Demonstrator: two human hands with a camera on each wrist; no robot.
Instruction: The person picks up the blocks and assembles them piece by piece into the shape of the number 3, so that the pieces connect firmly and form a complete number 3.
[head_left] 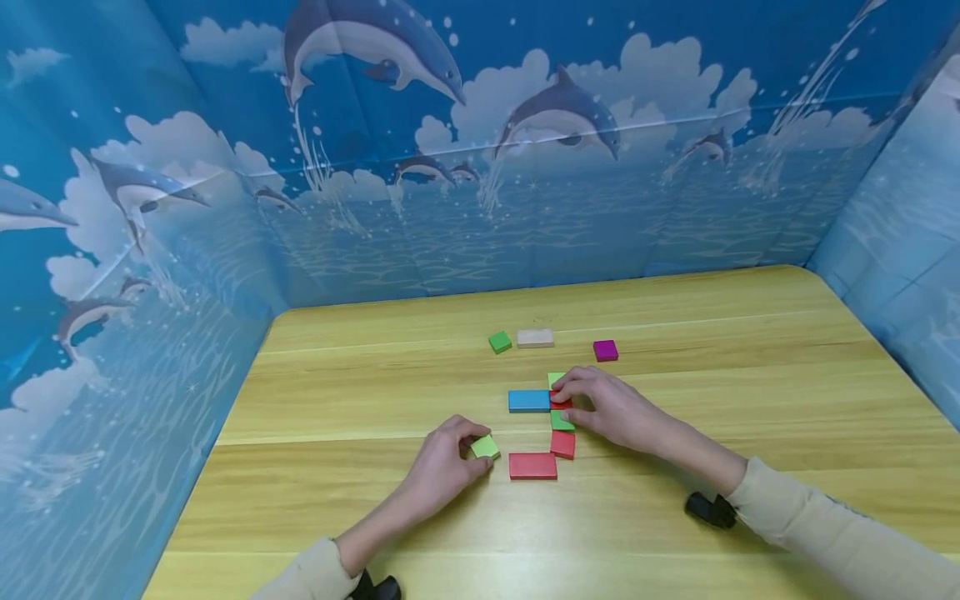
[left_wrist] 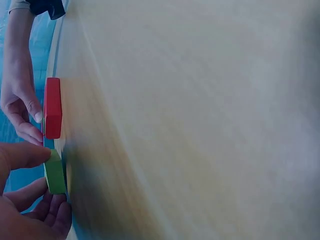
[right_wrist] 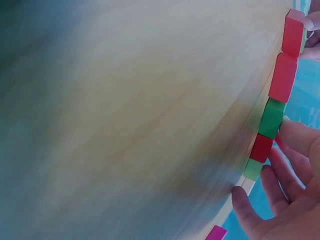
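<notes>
My left hand (head_left: 446, 467) pinches a light green square block (head_left: 485, 447) between thumb and fingers, left of a short column of blocks. A red rectangular block (head_left: 532, 466) lies just to the right of it. My right hand (head_left: 615, 408) reaches over the column with its fingers spread. Its thumb touches the green block (head_left: 562, 422), and a fingertip rests on the small red block (head_left: 561, 405), partly covered. Above that is another light green block (head_left: 555, 379); below the green one is a red block (head_left: 562, 444). A blue rectangular block (head_left: 528, 402) adjoins the column's left side.
Farther back on the wooden table (head_left: 360, 367) lie a green block (head_left: 500, 342), a pale rectangular block (head_left: 535, 338) and a magenta block (head_left: 605, 350). A blue dolphin-print cloth (head_left: 540, 208) hangs behind and beside the table.
</notes>
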